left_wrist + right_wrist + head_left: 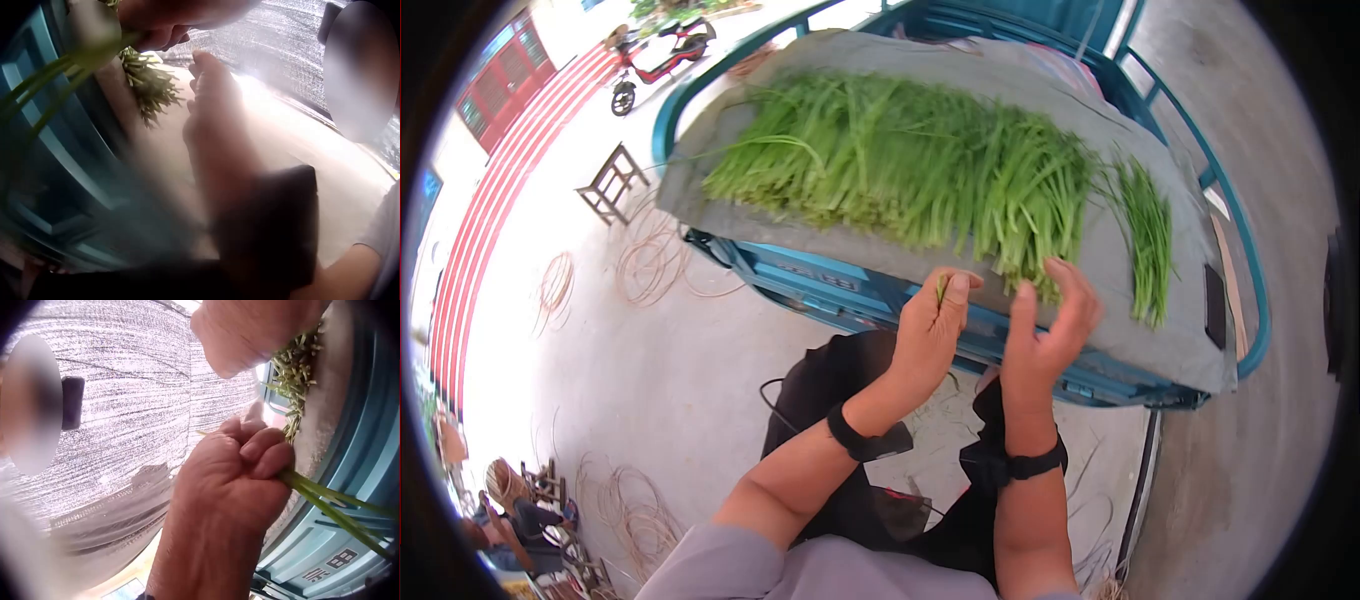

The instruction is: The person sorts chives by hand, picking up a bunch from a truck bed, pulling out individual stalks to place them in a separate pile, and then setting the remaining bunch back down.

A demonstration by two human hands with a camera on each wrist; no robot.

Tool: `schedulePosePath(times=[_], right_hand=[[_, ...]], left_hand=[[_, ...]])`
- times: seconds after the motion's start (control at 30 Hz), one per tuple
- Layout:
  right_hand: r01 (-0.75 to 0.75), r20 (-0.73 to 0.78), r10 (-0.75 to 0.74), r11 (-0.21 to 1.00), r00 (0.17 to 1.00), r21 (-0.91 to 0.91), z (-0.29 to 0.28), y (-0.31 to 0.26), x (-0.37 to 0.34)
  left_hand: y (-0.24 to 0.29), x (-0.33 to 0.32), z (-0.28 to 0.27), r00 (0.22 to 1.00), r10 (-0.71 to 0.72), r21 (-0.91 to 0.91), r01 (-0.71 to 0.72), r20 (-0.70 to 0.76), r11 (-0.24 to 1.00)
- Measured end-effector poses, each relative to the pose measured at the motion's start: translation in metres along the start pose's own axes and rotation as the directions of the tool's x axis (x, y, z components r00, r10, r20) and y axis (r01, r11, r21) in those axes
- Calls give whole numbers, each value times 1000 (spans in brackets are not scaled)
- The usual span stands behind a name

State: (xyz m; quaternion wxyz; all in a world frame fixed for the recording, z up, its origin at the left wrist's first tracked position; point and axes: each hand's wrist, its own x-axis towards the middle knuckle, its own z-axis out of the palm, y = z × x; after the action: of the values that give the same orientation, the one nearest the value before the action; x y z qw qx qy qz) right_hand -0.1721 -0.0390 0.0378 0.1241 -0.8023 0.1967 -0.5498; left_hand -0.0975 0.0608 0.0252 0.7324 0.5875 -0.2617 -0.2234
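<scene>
Curled fingers of my left hand [928, 330] grip a few thin green stalks [942, 289] over the front edge of a teal cart. From the right wrist view, the left hand [228, 475] has stalks [340, 515] sticking out of its fist. My right hand [1050, 335] is just to its right, fingers apart and loosely bent, with nothing visible in it. It also shows, blurred, in the left wrist view as a hand [215, 106]. Beyond both hands, a wide row of green stalks [880, 160] lies on grey cloth, with a smaller bunch [1145, 240] apart at right.
The teal cart's rail [1255, 270] curves round the grey cloth [800, 60]. A dark flat object [1215, 305] lies at the cloth's right edge. On the ground at left are a wooden stool [613, 185] and coiled strips [650, 260]; a scooter [662, 62] stands farther back.
</scene>
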Motion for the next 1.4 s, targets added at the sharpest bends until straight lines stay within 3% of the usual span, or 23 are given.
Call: schedulePosePath(times=[0.07,0.13,0.23,0.3,0.37,0.43,0.63,0.73,0.83,0.93,1.03,1.13,1.23,1.3,1.33,1.4], right_hand=[[-8,-14,9,1000,1000,23,3,-8,0],[25,-42,-23,999,999,31,8,-14,-2],[74,-64,-70,995,995,64,19,-22,-5],[74,-49,-69,991,996,108,24,-26,-7],[60,-21,-58,989,998,138,29,-31,-7],[44,1,-44,985,999,168,35,-35,-7],[5,41,-16,966,999,260,47,-39,-6],[-50,76,27,950,997,310,52,-38,-7],[-144,115,106,908,988,393,59,-39,-7],[-185,142,138,888,980,421,63,-40,-10],[-200,178,137,889,974,413,62,-41,-10],[-213,186,148,890,971,403,61,-39,-11],[-224,188,162,897,969,380,56,-37,-11],[-211,161,159,897,974,389,52,-35,-8],[-123,74,106,952,992,280,48,-31,-5],[40,-63,-38,999,997,36,37,-27,2]], left_hand=[[-10,9,-18,943,280,213,-241,-181,947],[-2,15,-37,853,414,340,-306,-318,889],[31,24,-89,765,410,331,-270,-496,904],[52,41,-120,743,407,324,-267,-531,908],[64,63,-145,760,471,483,-237,-448,843],[66,91,-167,786,556,721,-218,-271,658],[71,154,-195,983,184,878,-81,-8,471],[78,170,-195,992,89,890,44,-94,454],[88,160,-182,986,169,970,-37,-3,238],[83,150,-165,848,524,868,-319,83,380],[77,160,-162,949,260,867,-276,178,414],[68,168,-155,964,176,886,-255,200,387],[65,166,-151,923,288,836,-359,254,415],[78,148,-132,927,323,882,-306,190,359],[93,132,-120,926,343,903,-276,159,329],[108,99,-94,929,330,694,-347,165,631]])
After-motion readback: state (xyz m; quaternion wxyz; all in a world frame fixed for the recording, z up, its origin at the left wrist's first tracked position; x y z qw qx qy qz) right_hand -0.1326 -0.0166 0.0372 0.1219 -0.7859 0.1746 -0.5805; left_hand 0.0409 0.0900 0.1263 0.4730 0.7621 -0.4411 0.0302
